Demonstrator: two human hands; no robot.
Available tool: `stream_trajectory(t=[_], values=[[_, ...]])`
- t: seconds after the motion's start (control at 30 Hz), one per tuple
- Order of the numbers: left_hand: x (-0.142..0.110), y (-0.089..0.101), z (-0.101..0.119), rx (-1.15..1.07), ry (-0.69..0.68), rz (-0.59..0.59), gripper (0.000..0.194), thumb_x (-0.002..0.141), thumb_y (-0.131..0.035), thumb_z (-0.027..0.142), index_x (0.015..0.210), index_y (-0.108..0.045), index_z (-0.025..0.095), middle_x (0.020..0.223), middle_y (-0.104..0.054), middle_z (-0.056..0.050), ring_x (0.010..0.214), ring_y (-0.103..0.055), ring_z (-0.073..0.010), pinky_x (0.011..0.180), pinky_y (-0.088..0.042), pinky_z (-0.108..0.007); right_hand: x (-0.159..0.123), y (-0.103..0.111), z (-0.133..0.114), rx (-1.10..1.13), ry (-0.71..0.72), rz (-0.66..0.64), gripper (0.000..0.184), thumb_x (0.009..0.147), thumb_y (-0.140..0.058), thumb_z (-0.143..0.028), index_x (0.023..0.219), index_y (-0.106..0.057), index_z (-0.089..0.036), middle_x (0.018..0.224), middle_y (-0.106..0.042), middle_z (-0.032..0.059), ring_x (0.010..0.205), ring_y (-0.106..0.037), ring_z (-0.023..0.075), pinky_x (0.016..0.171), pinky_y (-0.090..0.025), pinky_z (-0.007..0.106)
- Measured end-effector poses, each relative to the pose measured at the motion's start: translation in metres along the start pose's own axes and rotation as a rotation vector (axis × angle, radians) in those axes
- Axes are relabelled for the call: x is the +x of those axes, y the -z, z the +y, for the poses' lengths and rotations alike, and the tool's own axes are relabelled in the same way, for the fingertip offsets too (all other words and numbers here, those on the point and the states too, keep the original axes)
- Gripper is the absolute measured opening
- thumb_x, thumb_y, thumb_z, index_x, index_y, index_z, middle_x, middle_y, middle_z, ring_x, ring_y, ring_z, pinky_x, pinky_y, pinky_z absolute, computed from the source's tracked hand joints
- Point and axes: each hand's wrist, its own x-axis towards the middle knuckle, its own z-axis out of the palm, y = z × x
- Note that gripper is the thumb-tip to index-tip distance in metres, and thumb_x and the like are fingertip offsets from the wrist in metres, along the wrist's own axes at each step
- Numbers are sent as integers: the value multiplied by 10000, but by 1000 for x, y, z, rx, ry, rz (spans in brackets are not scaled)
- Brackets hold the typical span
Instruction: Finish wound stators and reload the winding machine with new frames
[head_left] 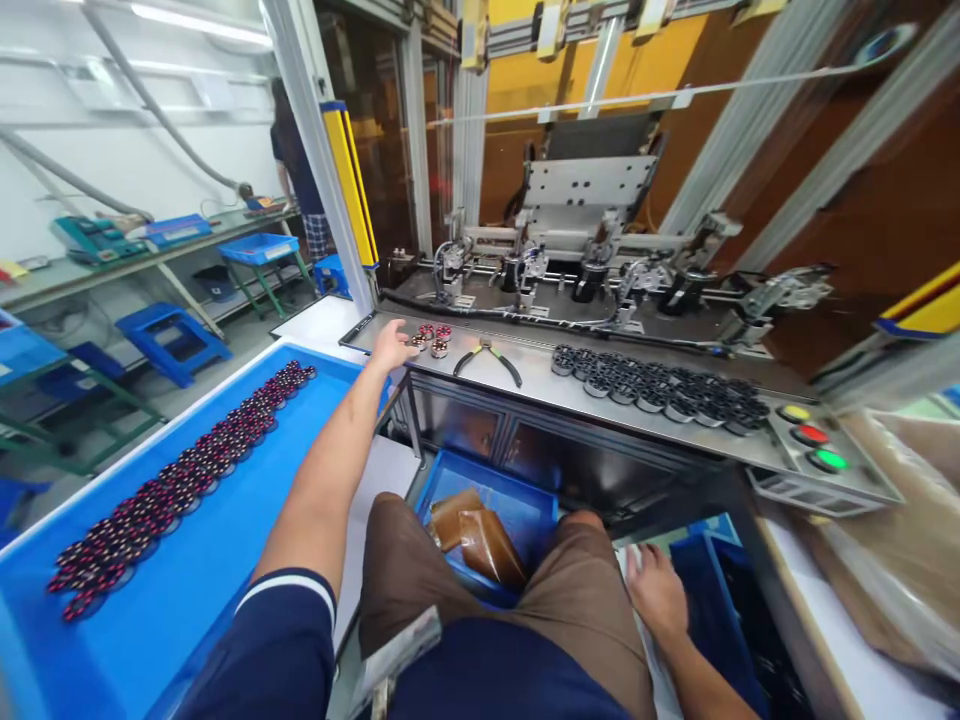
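Note:
My left hand (pixel 391 346) reaches to the left end of the metal worktop, its fingers apart at the edge of a small group of round red-and-copper motor stators (pixel 439 348). Whether the fingertips touch the nearest one, I cannot tell. To the right of that group lie pliers (pixel 487 362) with black and yellow-green handles, their handles spread. Many black round cores with silvery rims (pixel 652 385) stand in packed rows further right. Down beside my right thigh, my right hand (pixel 660 597) rests with loosely spread fingers and nothing visible in it.
A large blue tray (pixel 247 510) at left holds rows of red-and-black stators (pixel 180 480). Behind the worktop stands a machine (pixel 592 200) with several clamping stations. Yellow, red and green buttons (pixel 812 435) sit at right. A blue bin (pixel 536 490) with brown packets lies between my knees.

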Motion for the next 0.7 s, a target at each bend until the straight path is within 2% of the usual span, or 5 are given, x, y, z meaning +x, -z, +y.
stream_trajectory(t=[0.13, 0.27, 0.4, 0.5, 0.7], values=[[6, -12, -9, 11, 4, -29, 385, 946, -622, 369, 1268, -585, 160, 1233, -633, -103, 1053, -652, -222, 896, -577, -440, -38, 16, 14, -11, -93, -99, 410, 880, -337, -374, 578, -566, -217, 603, -597, 135, 469, -599, 274, 414, -499, 380], [9, -17, -4, 2, -29, -28, 376, 943, -626, 366, 1255, -595, 158, 1228, -643, -101, 1078, -649, -231, 941, -554, -471, -34, 11, 8, -8, -166, -92, 432, 890, -324, -397, 598, -584, -214, 671, -647, 147, 508, -640, 264, 457, -541, 372], [4, -15, 8, -42, -59, 28, 515, 778, -783, 225, 1250, -601, 135, 1085, -704, -84, 1060, -673, -239, 1030, -497, -464, -1, 7, -11, 81, -160, -43, 461, 943, -332, -444, 748, -665, -192, 853, -716, 162, 662, -704, 263, 589, -606, 374], [-14, -6, 16, -123, -86, 120, 665, 683, -770, 95, 1309, -544, 114, 1063, -707, -98, 989, -699, -214, 1009, -515, -394, 37, 20, -33, 203, -107, -4, 463, 988, -340, -439, 838, -695, -182, 883, -726, 163, 784, -724, 271, 702, -624, 381], [-109, 9, 22, -376, -226, 185, 740, 753, -693, 109, 1411, -368, 200, 1203, -671, -115, 1020, -706, -166, 932, -576, -308, 133, 78, -97, 512, 28, -102, 319, 1004, -470, -377, 982, -717, -176, 945, -749, 111, 865, -717, 213, 837, -589, 344]])
